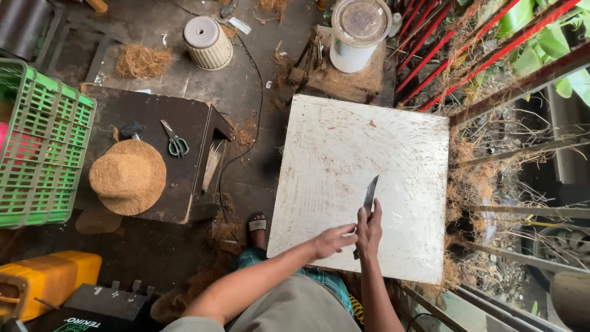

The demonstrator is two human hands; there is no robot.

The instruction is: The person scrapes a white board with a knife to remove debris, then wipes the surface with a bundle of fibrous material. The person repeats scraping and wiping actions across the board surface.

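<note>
Over the white board [344,166], near its front edge, your right hand [369,229] is clenched around a knife [369,195], blade pointing away from you. Your left hand [332,240] touches the right, fingers loosely curled, grasping nothing you can make out. Beside the board sit a dark low table [184,184] bearing scissors [176,141] and a coir dome [128,176], with a green crate [43,144] beyond. The knife's handle is hidden inside your fist.
</note>
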